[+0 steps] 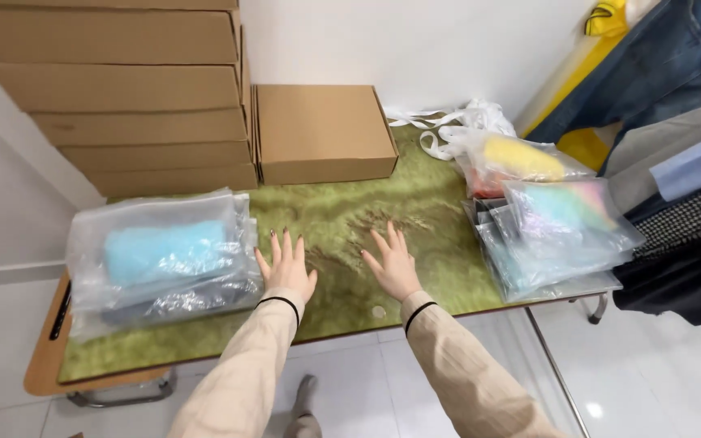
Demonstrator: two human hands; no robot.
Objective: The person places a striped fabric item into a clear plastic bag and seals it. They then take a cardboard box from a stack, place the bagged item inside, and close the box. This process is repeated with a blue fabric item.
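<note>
I had my left hand (287,268) and right hand (391,264) flat on the green fuzzy mat (342,219), fingers spread wide, holding nothing. The clear plastic bag with a light-blue fabric (164,255) lay just left of my left hand, long axis running left-right.

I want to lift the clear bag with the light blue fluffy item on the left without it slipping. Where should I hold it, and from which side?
Probably best by its right edge, coming from the right: the bag with the blue item lies flat on a stack, and that edge sits just beside the left hand. The film looks slick and loose, so pinch the edge between thumb and fingers, or slide them under the padded middle.
</note>
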